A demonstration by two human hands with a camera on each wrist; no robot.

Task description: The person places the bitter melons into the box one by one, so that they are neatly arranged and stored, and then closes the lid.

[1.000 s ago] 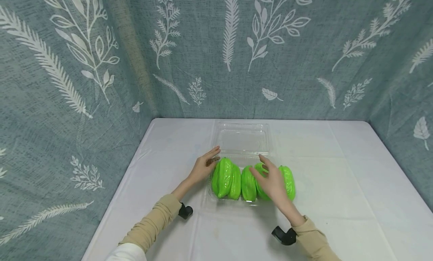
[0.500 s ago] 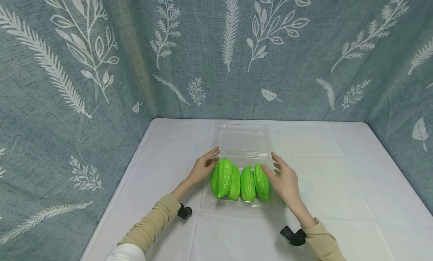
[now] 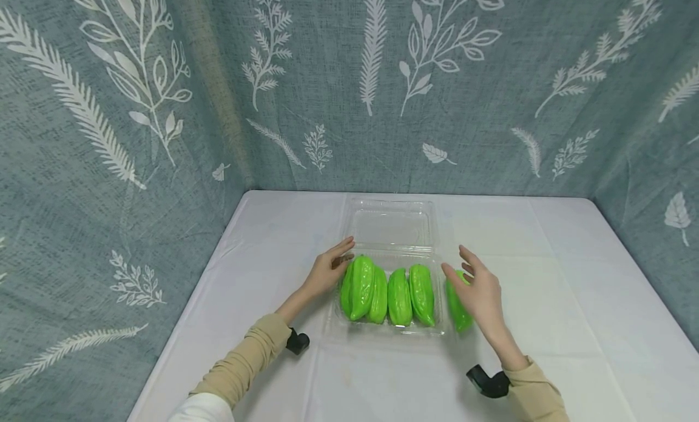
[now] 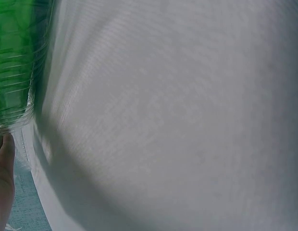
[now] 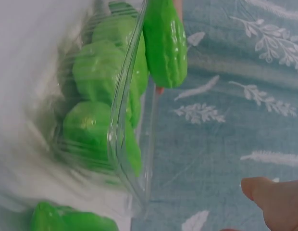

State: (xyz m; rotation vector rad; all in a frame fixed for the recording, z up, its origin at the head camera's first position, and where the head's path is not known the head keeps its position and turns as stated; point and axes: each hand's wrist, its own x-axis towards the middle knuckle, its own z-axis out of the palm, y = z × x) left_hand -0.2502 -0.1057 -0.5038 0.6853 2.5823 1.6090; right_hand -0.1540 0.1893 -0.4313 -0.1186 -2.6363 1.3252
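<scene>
An open clear plastic clamshell box stands mid-table in the head view, its lid folded back flat. Several glossy green ridged fruits lie side by side in it, one on top at the left. My left hand rests at the box's left side, fingers extended; a fingertip meets the box corner in the left wrist view. One more green fruit lies on the table right of the box. Over it hovers my right hand, fingers spread, holding nothing, covering part of it.
A white cloth covers the table. Behind and to the sides hangs a blue-green curtain with white leaf prints. Black wrist cameras sit below both forearms, close above the cloth.
My right hand has moved right, from above the fruits in the box to over the loose fruit beside it. My left hand and the box stay in place.
</scene>
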